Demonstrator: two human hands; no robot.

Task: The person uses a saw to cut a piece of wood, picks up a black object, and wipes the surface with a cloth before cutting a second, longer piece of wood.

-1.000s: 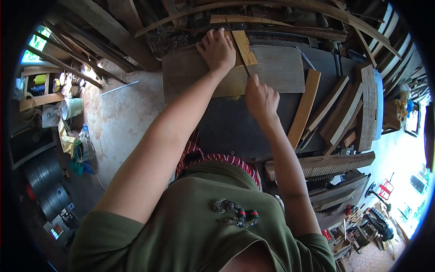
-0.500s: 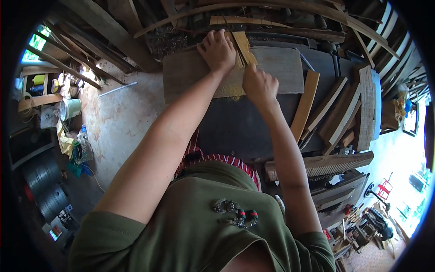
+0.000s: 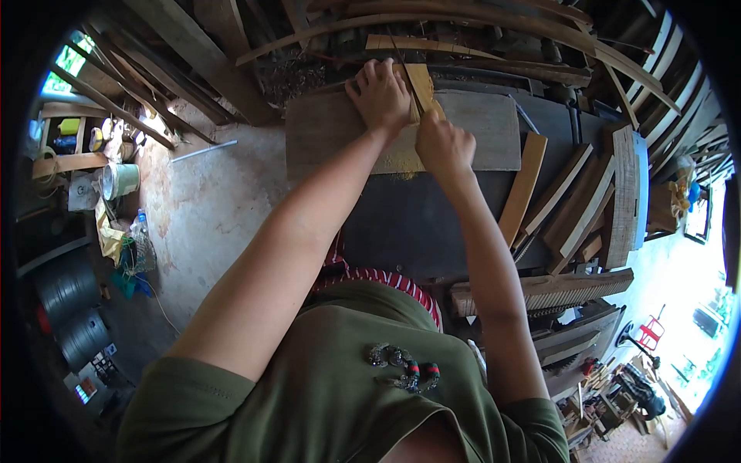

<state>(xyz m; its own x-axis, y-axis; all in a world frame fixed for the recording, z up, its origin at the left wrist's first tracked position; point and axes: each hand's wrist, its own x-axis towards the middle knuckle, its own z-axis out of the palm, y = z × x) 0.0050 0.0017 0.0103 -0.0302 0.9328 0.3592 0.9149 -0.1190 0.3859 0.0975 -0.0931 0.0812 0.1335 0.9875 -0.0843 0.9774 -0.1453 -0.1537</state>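
Observation:
My right hand point(image 3: 446, 145) is closed around the handle of a handsaw point(image 3: 404, 62). Its thin dark blade points away from me, lying against a yellow wood piece point(image 3: 421, 81). Left of the blade, my left hand point(image 3: 382, 96) bears down on the same wood, its fingers bent over it and partly hiding it. Beneath both hands is a flat grey-brown board point(image 3: 324, 139), with yellow sawdust point(image 3: 403, 163) scattered near its front edge. How deep the blade sits in the wood cannot be made out.
Several curved wood pieces point(image 3: 559, 185) lie on the dark tabletop point(image 3: 417, 224) to the right. Long timbers point(image 3: 201, 54) lean beyond the table. A white bucket point(image 3: 121, 182) stands at the left, and a pale rod point(image 3: 204, 150) lies on the floor.
The handsaw's blade looks shifted slightly toward me, with my right hand a little lower on the board. My left hand stays on the wood. The whole view has shifted slightly.

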